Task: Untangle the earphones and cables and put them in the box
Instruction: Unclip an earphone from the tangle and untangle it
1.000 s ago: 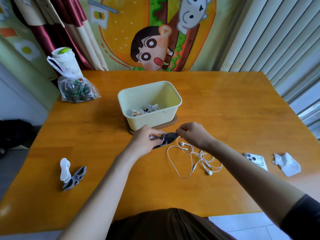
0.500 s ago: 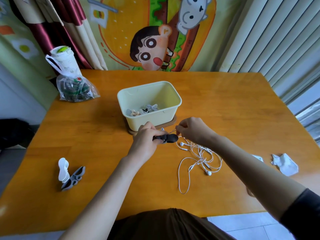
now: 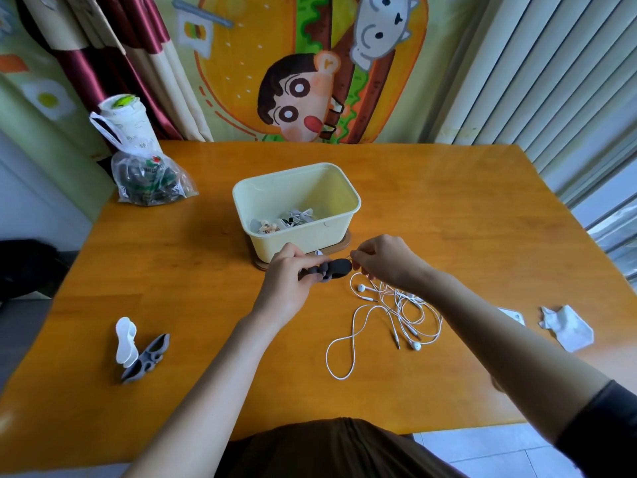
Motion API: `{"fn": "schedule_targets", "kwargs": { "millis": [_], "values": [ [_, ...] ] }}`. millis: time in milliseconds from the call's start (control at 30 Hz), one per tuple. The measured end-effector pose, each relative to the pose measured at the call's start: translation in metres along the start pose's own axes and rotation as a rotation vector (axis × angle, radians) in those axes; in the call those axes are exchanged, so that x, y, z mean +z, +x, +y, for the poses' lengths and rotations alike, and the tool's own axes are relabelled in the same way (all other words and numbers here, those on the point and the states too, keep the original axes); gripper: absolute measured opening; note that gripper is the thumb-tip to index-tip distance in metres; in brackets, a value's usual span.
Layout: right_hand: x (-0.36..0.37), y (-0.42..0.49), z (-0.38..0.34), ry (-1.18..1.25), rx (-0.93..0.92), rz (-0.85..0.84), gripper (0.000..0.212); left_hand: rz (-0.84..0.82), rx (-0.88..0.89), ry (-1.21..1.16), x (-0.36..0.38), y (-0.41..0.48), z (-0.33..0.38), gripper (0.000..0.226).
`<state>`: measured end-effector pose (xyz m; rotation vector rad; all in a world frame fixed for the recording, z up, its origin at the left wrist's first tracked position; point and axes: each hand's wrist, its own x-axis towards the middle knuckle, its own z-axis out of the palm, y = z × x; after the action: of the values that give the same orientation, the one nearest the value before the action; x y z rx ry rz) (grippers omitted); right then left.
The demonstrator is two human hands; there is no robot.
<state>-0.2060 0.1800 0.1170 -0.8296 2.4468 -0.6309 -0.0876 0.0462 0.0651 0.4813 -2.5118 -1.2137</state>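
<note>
A pale yellow box (image 3: 331,232) stands mid-table on a wooden lid, with several wound-up cables inside. Just in front of it my left hand (image 3: 287,282) grips a black cable winder (image 3: 334,269). My right hand (image 3: 386,260) pinches the thin white earphone cable right at the winder's end. The rest of the white earphones (image 3: 389,312) lies in a loose tangle on the table below my right wrist, with a long loop trailing toward me.
A white and a grey cable winder (image 3: 141,350) lie at the near left. A plastic bag (image 3: 148,174) with a cup sits at the far left. Crumpled white paper (image 3: 565,326) and a card partly behind my right forearm lie at the right.
The winder now points sideways in my left hand. My right hand has pulled the cable closer to the winder. The tangle has shifted and a loop has slid nearer to me.
</note>
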Motion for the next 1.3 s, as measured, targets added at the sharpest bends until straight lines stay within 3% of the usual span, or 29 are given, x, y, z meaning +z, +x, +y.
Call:
{"fn": "schedule_targets", "kwargs": {
  "millis": [333, 533, 767, 1033, 1300],
  "values": [
    [0.028, -0.015, -0.01, -0.014, -0.076, -0.017, 0.028, 0.06, -0.175, -0.062, 0.016, 0.005, -0.006, 0.023],
    [0.059, -0.026, -0.01, -0.048, -0.141, 0.158, 0.025, 0.108, -0.39, -0.441, 0.022, 0.004, 0.003, 0.018],
    [0.063, -0.033, -0.008, 0.006, -0.129, 0.279, 0.026, 0.166, -0.495, -0.606, 0.026, 0.006, 0.018, 0.019],
    [0.067, -0.034, -0.005, 0.148, -0.122, 0.312, 0.019, 0.058, -0.579, -0.834, 0.018, 0.01, 0.03, 0.018],
    [0.057, -0.036, -0.01, 0.078, -0.184, 0.336, 0.021, 0.012, -0.688, -1.101, 0.011, 0.015, 0.024, 0.017]
  ]
}}
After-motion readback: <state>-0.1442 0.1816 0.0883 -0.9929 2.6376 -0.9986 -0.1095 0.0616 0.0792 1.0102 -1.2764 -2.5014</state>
